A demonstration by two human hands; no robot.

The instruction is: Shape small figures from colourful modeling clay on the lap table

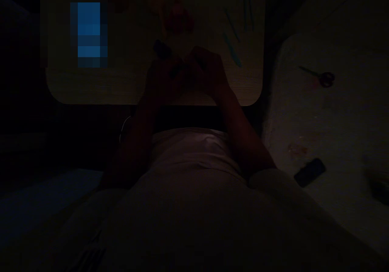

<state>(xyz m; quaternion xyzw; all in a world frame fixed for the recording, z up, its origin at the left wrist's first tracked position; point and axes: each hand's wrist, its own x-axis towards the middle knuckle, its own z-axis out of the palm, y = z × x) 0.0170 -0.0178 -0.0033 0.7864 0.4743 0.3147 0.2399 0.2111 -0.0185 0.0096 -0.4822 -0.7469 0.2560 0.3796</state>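
The scene is very dark. My left hand (162, 75) and my right hand (209, 71) meet over the near edge of a small wooden table (91, 90). Both have their fingers curled around a small dark object (161, 49) that sticks up from the left hand; what it is cannot be made out. Whether the right hand grips it or only touches it is unclear. Just beyond the hands lies a reddish shape (180, 19) on the table.
Several teal sticks (232, 47) lie on the table's right part, and a glowing blue screen (88, 33) stands at its left. On the pale surface to the right lie scissors (322, 77) and a dark phone-like slab (310, 172).
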